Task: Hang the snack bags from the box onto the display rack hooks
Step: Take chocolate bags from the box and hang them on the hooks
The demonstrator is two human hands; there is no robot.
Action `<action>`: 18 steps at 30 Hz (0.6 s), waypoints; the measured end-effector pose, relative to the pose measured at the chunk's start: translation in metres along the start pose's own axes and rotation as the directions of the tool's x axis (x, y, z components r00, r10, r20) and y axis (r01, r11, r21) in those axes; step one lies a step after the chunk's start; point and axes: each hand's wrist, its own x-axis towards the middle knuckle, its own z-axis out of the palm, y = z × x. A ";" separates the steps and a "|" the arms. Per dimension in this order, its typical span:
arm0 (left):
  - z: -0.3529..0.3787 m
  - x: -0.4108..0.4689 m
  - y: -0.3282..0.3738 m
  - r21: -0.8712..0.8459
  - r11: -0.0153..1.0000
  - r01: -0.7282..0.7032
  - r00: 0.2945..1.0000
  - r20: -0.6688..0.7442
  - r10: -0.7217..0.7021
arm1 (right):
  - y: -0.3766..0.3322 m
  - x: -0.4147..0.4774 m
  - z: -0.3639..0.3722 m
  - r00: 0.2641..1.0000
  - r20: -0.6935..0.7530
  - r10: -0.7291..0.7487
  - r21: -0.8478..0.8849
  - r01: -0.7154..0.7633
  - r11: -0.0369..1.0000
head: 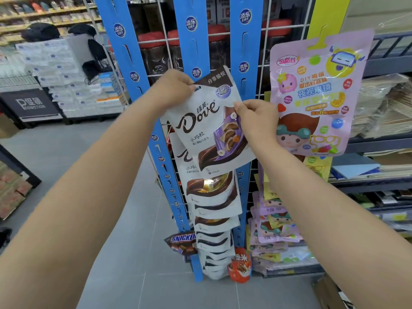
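The display rack point(242, 94) fills the middle of the view, with blue strips running down its wire grid. A column of hung Dove bags point(211, 210) overlaps down the middle blue strip point(193, 47). One more Dove bag point(207, 130) is held tilted in front of that strip, just above the column. The left hand point(174, 90) pinches its top corner, and the right hand point(256, 117) pinches its right edge.

The likely fault is a missed hook. The bag sits askew, so its top may slide past the tab and drop when the hands let go. It could also nudge the bag beneath it off its hook.

The hook aimed for is hidden behind the bag and the left hand, and no hang hole can be made out. A cardboard edge point(327, 291), perhaps the box, is cut off at the lower right.
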 end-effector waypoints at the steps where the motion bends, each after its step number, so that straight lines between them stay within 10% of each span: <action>1: -0.006 0.003 0.002 0.013 0.999 0.037 0.998 0.043 -0.037 | -0.001 0.001 -0.001 1.000 0.001 0.006 0.000 -0.006 1.000; 11: 0.016 0.008 0.005 -0.067 0.983 0.173 0.958 -0.218 -0.184 | 0.012 0.006 0.004 0.981 0.108 0.164 -0.024 -0.163 0.986; 18: 0.048 -0.026 -0.029 0.119 0.984 -0.130 0.796 -0.579 0.175 | 0.018 -0.004 0.007 0.867 0.356 0.348 -0.237 -0.276 0.931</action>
